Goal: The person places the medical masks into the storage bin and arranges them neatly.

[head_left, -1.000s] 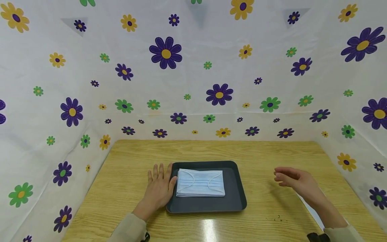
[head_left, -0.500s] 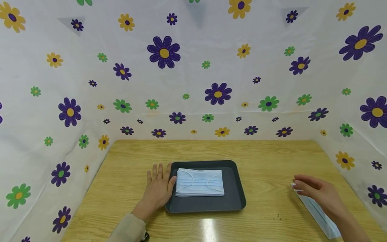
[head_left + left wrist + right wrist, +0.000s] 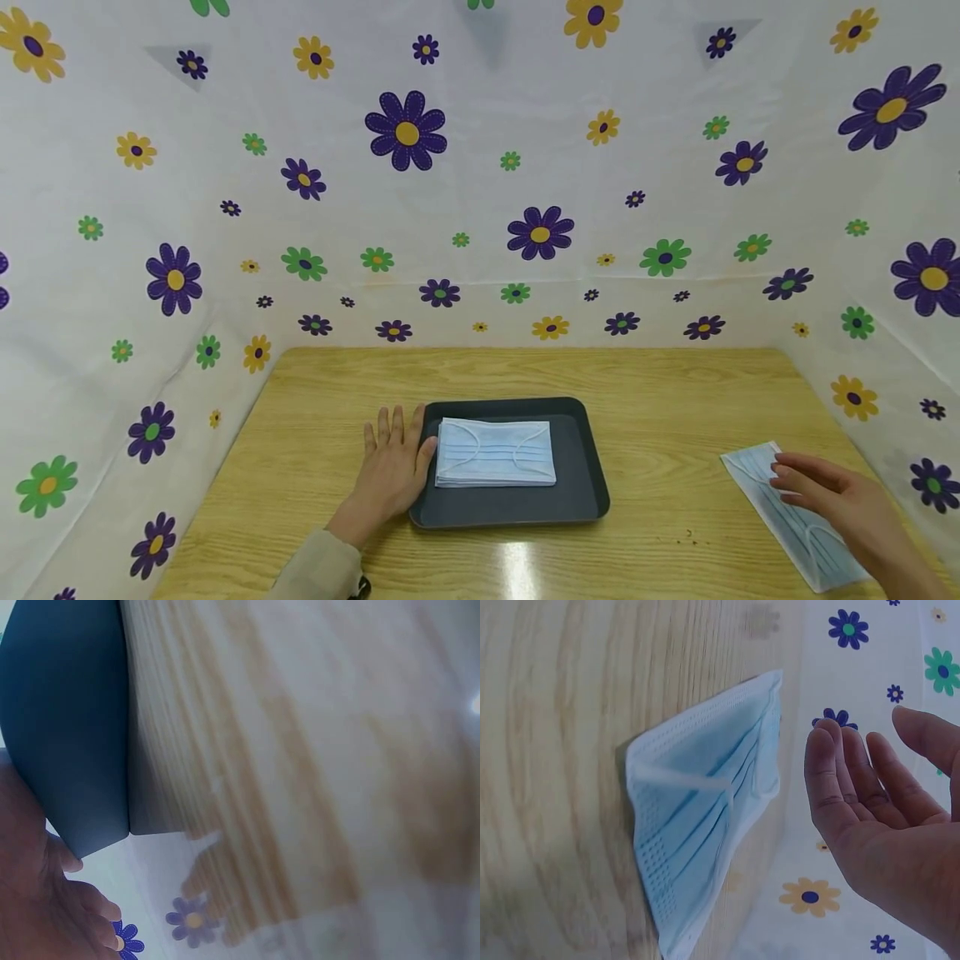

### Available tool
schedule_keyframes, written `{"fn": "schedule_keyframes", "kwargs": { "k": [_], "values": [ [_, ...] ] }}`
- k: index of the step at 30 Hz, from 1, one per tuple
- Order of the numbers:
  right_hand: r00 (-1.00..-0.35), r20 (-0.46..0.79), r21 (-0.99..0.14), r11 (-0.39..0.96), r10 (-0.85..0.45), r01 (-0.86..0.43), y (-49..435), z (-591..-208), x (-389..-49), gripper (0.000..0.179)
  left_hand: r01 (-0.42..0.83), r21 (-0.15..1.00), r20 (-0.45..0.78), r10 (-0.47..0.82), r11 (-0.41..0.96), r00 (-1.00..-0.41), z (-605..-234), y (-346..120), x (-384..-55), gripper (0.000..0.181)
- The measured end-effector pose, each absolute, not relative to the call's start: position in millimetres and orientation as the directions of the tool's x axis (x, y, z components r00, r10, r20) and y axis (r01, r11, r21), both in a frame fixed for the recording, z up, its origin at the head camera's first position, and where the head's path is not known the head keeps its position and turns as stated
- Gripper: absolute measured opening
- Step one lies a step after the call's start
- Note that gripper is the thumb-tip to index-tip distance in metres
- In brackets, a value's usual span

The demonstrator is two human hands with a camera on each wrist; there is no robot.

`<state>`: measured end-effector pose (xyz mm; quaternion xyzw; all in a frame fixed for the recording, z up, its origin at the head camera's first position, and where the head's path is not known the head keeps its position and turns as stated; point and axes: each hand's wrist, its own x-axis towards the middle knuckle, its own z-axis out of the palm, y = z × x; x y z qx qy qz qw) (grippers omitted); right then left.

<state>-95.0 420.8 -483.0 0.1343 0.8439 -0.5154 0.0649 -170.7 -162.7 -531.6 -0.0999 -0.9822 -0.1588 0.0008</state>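
A dark grey tray point(image 3: 525, 510) lies on the table with a stack of light blue face masks point(image 3: 495, 457) in it, ear loops showing on the top one. My left hand point(image 3: 388, 477) rests at the tray's left edge, fingers spread and straight, thumb over the rim. In the left wrist view the tray's side point(image 3: 67, 712) rises beside the left hand point(image 3: 34, 862). Over a single blue face mask point(image 3: 791, 533) on the right hovers my right hand point(image 3: 847, 500), fingers loosely bent, holding nothing. The right wrist view shows that mask point(image 3: 682, 825) apart from the right hand point(image 3: 892, 840).
The light wooden table point(image 3: 660, 392) is enclosed at the back and sides by a white flower-print cloth point(image 3: 480, 192). Small dark specks point(image 3: 686, 539) lie on the wood between the tray and the single mask.
My right hand has moved right and toward me, exposing more of the single mask beneath it. The left hand and tray stay in place.
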Motion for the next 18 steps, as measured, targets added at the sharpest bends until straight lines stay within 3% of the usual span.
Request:
{"fn": "schedule_keyframes", "kwargs": {
  "k": [6,18],
  "values": [
    [-0.908,-0.347,-0.767,0.485,0.237,0.42,430.5,-485.1,-92.0,0.078,0.201,0.313,0.033,0.201,0.928,-0.979,-529.4,-161.8,-170.5,0.068],
    [-0.844,-0.413,-0.709,0.461,0.341,0.533,460.8,-514.0,-79.3,0.09,0.209,0.311,0.046,0.205,0.927,-0.978,-527.7,-161.2,-170.2,0.067]
  ]
}}
